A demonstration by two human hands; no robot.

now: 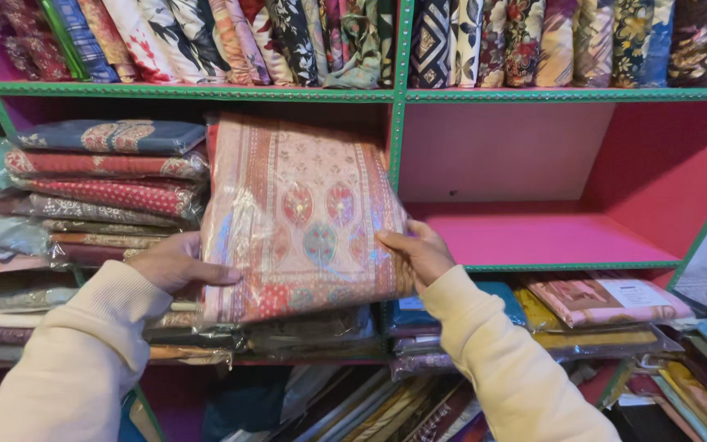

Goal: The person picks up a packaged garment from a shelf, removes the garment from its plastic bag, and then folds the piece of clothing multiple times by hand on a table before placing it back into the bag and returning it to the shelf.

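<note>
We hold plastic-wrapped fabric packet (300,217) upright, just left of green shelf post (400,123), in front of left compartment. Left hand (175,262) clasps packet's lower left edge; right hand (416,250) clasps lower right edge, fingers curled over front. Both hands equally near. Long axis vertical, top leaning into compartment. Packet: pink-cream weave, red borders, oval motifs, glossy wrap. Folded fabric stack (108,188) sits left of post, beside packet.
</note>
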